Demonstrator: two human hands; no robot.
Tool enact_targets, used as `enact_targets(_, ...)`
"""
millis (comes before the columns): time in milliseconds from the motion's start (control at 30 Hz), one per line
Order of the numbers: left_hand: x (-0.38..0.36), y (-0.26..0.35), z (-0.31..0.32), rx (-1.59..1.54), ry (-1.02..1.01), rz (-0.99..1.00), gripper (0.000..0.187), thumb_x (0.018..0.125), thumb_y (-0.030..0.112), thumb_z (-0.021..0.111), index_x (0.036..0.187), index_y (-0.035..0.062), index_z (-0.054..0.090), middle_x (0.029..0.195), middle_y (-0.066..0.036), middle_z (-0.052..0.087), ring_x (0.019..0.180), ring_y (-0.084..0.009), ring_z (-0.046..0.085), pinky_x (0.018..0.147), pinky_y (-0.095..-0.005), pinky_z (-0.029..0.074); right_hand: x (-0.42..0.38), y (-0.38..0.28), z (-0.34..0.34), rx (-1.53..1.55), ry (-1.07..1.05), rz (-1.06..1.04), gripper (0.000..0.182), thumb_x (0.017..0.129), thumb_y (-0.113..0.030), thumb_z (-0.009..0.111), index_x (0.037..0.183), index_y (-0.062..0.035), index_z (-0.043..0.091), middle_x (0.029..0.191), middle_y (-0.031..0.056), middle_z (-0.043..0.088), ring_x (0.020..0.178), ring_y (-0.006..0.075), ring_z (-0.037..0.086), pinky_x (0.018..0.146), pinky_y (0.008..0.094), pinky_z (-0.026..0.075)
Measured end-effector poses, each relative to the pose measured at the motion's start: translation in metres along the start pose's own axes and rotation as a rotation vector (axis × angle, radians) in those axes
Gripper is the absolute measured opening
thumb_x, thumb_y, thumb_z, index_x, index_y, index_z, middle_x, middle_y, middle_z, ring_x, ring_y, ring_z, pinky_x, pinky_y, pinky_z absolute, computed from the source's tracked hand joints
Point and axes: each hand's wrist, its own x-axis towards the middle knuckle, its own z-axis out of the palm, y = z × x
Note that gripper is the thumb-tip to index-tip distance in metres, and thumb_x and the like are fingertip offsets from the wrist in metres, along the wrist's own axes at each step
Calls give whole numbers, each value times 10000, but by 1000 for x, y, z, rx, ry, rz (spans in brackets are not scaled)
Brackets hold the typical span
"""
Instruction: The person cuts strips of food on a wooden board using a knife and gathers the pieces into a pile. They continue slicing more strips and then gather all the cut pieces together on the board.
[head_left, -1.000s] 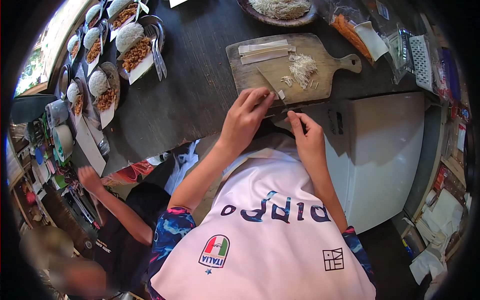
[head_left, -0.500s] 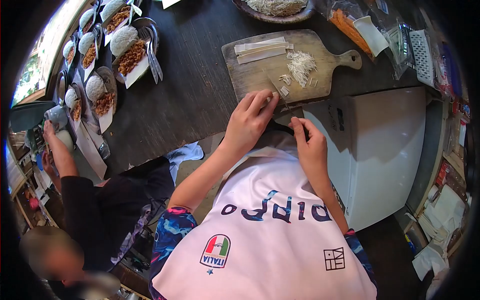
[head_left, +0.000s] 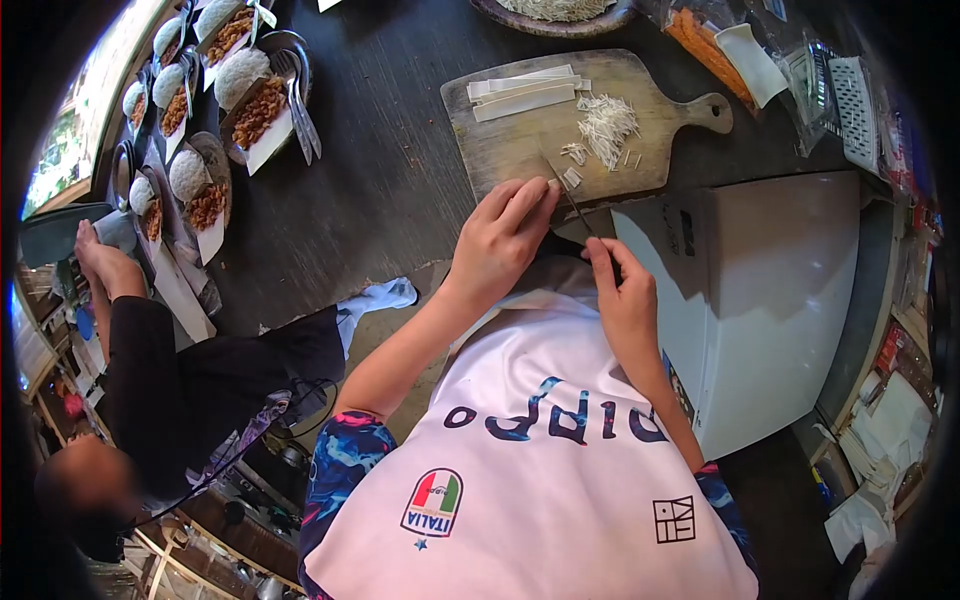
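Observation:
My right hand [head_left: 622, 285] is closed round the handle of a thin knife [head_left: 577, 210], whose blade reaches over the near edge of a wooden cutting board [head_left: 490, 150]. Beside the blade, my left hand [head_left: 505, 235] has its fingers bent and pressed together at that edge; what they hold is hidden. On the board lie long pale strips [head_left: 525, 92], a pile of fine white slivers [head_left: 608, 130] and a few short cut pieces [head_left: 572, 178] near the knife tip.
Plates of rice [head_left: 243, 78] and brown food stand at the left on the dark table [head_left: 370, 180]. A co-worker [head_left: 200, 390] is at the lower left. Behind the board is a bowl [head_left: 555, 28]; a grater [head_left: 852, 110] and plastic packs lie right. A white box [head_left: 770, 300] stands below right.
The co-worker's hands have moved up and left, and their head has shifted. The knife has turned slightly in my right hand. My left hand has hardly moved.

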Motion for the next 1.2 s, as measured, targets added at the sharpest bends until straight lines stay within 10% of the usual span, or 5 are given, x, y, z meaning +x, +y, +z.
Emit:
enact_targets(1100, -20, -3, -16, -62, 23, -148, 397, 799, -27, 789, 1192, 0, 743, 1234, -82, 649, 1126, -298, 643, 929, -408, 563, -3, -20, 3, -184, -78, 10, 408, 1050, -453, 661, 1088, -55, 745, 782, 187, 722, 723, 398, 709, 656, 444, 512)
enact_targets(1200, -23, 0, -10, -31, 51, -145, 398, 794, -25, 791, 1188, 1, 746, 1229, -83, 650, 1124, -294, 643, 929, -406, 563, -4, -12, 4, -196, -78, 6, 388, 1070, -409, 663, 1078, -30, 746, 745, 49, 673, 649, 119, 551, 608, 299, 436)
